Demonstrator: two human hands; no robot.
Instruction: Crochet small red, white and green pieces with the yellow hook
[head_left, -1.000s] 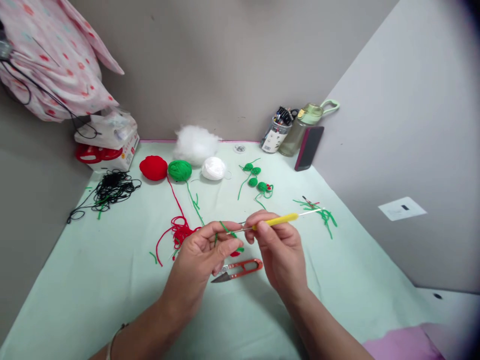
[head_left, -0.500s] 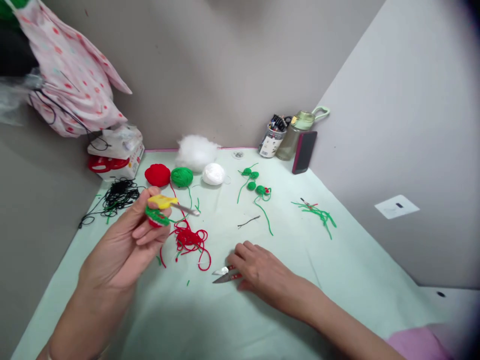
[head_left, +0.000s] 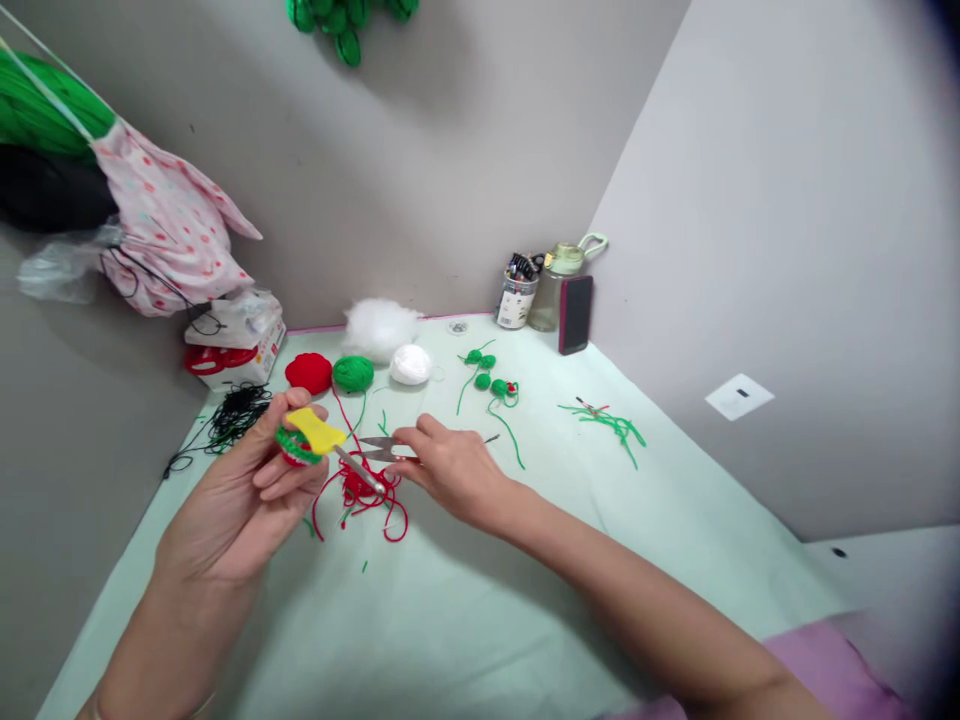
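My left hand (head_left: pixel 255 490) is closed around a yellow-handled crochet hook (head_left: pixel 316 432) and a small green and red crocheted piece (head_left: pixel 300 452). The hook's metal shaft points down to the right. Between the fingers and thumb of my right hand (head_left: pixel 457 465) is a pair of thread snips (head_left: pixel 379 447), blades apart and pointing left toward the crocheted piece. The snips are above the tangled red yarn (head_left: pixel 364 485), and their handles are mostly hidden by my fingers.
Red (head_left: pixel 309 373), green (head_left: pixel 352 374) and white (head_left: pixel 410 365) yarn balls stand before white stuffing (head_left: pixel 381 330). Small green crocheted balls (head_left: pixel 483 381) lie right of them, green yarn scraps (head_left: pixel 615 425) farther right. Black yarn (head_left: pixel 236 415) lies left. A phone (head_left: pixel 575 315), bottle (head_left: pixel 551 295) and pen holder (head_left: pixel 516 300) stand behind.
The crochet hook has passed from my right hand to my left, which moved left with the crocheted piece. My right hand has picked up the snips and brought them up and left.
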